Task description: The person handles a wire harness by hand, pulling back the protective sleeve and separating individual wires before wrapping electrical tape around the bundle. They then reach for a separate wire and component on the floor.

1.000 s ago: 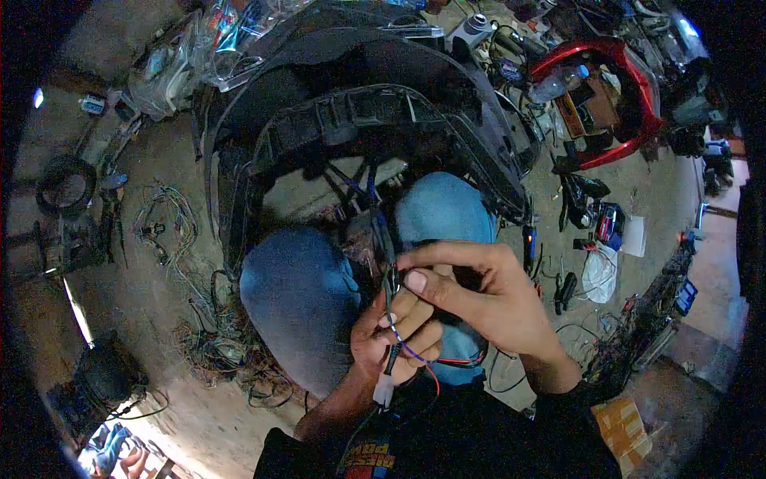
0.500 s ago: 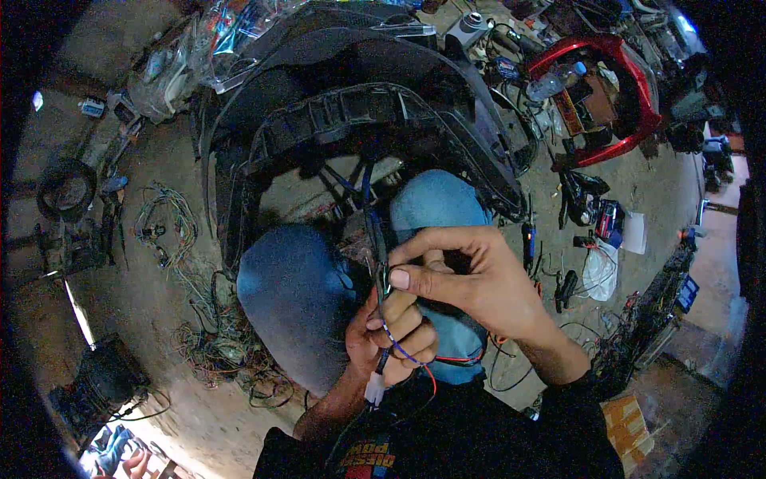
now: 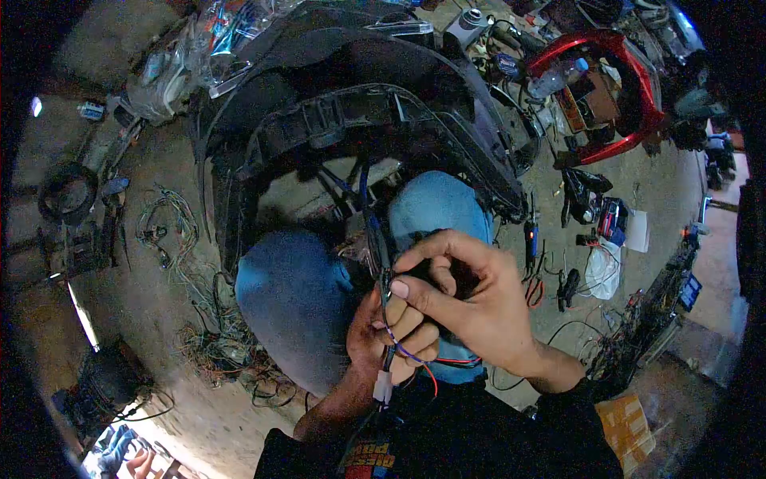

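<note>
Wiring: thin blue-and-purple wire bundle [image 3: 403,351] clasped in left hand [image 3: 375,331], pinched by right hand [image 3: 471,303]; pinch best kept close, strands unkinked.

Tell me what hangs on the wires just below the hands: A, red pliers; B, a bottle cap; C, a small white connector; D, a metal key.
C: a small white connector hangs at the end of the wires that the left hand and the right hand pinch.
</note>
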`<state>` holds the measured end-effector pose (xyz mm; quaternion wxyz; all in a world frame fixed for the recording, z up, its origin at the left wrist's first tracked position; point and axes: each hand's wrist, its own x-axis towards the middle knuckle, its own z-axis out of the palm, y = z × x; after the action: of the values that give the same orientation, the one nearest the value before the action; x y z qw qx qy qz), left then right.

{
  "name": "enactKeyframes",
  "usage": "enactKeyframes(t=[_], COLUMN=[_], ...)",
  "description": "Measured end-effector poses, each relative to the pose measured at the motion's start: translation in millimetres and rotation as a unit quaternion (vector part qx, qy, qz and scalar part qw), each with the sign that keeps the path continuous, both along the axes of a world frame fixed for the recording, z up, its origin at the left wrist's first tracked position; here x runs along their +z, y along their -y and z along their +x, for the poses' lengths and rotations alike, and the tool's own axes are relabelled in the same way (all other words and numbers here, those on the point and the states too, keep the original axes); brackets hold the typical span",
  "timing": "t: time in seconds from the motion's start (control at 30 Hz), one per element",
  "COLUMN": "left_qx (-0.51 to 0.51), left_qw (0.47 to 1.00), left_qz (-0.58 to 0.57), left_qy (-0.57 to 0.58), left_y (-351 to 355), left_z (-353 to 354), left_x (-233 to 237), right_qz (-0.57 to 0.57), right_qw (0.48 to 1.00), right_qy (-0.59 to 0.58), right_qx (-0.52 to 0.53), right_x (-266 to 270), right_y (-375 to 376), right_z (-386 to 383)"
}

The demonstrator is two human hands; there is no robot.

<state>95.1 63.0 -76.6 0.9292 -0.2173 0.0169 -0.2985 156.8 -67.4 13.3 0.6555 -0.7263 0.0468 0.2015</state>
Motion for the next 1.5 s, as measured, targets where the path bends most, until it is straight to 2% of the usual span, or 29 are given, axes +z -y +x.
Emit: enactKeyframes(t=[0.1,0.3,0.4,0.47,0.53,0.57,0.63,0.67,0.73,0.77,0.83,0.97,1.03,1.07,1.13,1.37,1.5], left_qx=[0.017,-0.007,-0.052,-0.024,-0.05,-0.089,-0.094,-0.06,-0.034,-0.044,-0.036,0.02,0.015,0.0,-0.015,-0.023,-0.038], left_qw=[1.0,0.999,0.988,0.992,0.954,0.876,0.864,0.937,0.967,0.95,0.938,0.967,0.946,0.897,0.821,0.777,0.79], left_qz=[0.007,0.038,0.082,0.074,0.223,0.368,0.374,0.238,0.121,0.147,0.162,0.097,0.229,0.377,0.525,0.608,0.595], left_qy=[0.011,-0.037,-0.119,-0.095,-0.195,-0.298,-0.325,-0.25,-0.22,-0.272,-0.304,-0.237,-0.231,-0.232,-0.222,-0.161,-0.145], left_y=[1,-3,-3,-2,1,5,5,-1,-5,-7,-8,-4,0,2,5,2,2], left_z=[-1,-2,-16,-12,8,24,23,6,0,-3,-5,-7,-3,1,5,-9,-6], left_x=[-3,4,-10,-6,25,56,55,24,16,19,17,3,10,19,29,16,14], right_qz=[-0.029,-0.079,-0.071,-0.037,-0.005,0.011,0.011,-0.005,-0.024,-0.029,-0.05,-0.075,-0.08,-0.09,-0.105,-0.156,-0.152], right_qw=[0.999,0.994,0.992,0.996,0.997,0.997,0.998,0.998,0.997,0.996,0.993,0.985,0.985,0.985,0.982,0.974,0.979], right_qy=[0.015,0.08,0.103,0.054,0.013,-0.002,0.004,0.026,0.051,0.055,0.086,0.147,0.148,0.146,0.154,0.164,0.135], right_qx=[-0.003,-0.011,-0.016,-0.053,-0.072,-0.073,-0.065,-0.057,-0.055,-0.061,-0.057,-0.044,-0.041,-0.033,-0.024,-0.013,-0.01], right_x=[0,0,-5,2,4,2,1,1,-1,-5,-7,-8,-8,-4,-2,3,7], right_y=[-1,-5,-5,-13,-15,-16,-15,-14,-14,-15,-15,-12,-10,-9,-8,-5,1], right_z=[-3,-7,-12,-11,-14,-17,-17,-16,-17,-20,-20,-18,-18,-17,-18,-20,-15])
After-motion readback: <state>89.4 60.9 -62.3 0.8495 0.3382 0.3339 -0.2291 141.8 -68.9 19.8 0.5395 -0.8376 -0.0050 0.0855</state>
